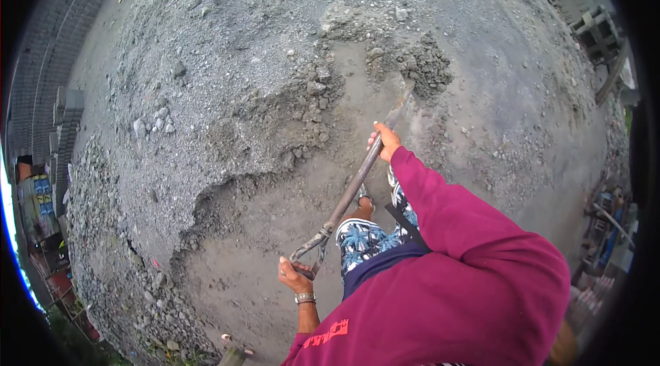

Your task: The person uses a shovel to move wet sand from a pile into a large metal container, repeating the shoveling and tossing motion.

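Note:
A shovel [352, 187] with a dark, worn shaft slants across the middle of the view, from lower left to upper right. My left hand [297, 275], with a band on its wrist, is closed round the grip at the shovel's split handle end. Farther down the shaft, close to the blade, my right hand [386, 140] is wrapped round it. At the far end a heap of damp grey gravel [426, 67] lies at the blade and hides most of it.
A broad bed of grey gravel [227, 56] spreads ahead, with a dug-out edge curving on the left. Stacked concrete blocks [67, 108] stand at the far left. Assorted clutter [612, 228] lies at the right rim. My foot [363, 194] is just beside the shaft.

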Motion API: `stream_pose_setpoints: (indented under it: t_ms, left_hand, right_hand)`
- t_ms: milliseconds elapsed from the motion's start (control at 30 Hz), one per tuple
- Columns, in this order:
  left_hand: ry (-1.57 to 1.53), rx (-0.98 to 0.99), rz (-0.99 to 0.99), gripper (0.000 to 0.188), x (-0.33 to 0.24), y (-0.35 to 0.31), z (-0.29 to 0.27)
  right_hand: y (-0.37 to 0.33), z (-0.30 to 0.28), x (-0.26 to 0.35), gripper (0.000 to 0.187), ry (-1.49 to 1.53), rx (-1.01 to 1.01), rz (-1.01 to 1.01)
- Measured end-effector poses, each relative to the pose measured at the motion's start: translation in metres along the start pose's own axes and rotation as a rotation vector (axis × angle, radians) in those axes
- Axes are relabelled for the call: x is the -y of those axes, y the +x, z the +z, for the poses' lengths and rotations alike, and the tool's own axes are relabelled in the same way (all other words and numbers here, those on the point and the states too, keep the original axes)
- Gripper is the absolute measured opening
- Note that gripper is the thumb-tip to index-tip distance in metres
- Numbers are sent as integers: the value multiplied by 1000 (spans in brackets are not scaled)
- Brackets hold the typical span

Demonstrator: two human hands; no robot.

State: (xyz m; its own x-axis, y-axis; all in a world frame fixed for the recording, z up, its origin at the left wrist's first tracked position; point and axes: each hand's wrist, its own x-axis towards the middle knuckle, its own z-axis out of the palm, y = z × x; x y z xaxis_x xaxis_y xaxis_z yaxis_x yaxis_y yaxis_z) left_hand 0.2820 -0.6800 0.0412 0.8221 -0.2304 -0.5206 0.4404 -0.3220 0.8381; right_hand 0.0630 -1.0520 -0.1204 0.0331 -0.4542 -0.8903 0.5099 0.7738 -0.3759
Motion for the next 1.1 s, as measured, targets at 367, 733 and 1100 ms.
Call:
stream_pose_setpoints:
  t_ms: [367, 733, 1100]
  left_hand:
    - [701, 870, 856, 27, -28, -129, 9]
    - [42, 2191, 934, 45, 116, -543, 67]
    - [995, 1369, 199, 45, 106, -379, -31]
  right_hand:
    - [-180, -420, -120, 30, 729, -212, -110]
    - [-589, -919, -293, 30, 938, -1371, -564]
    - [-439, -816, -269, 40, 786, -685, -235]
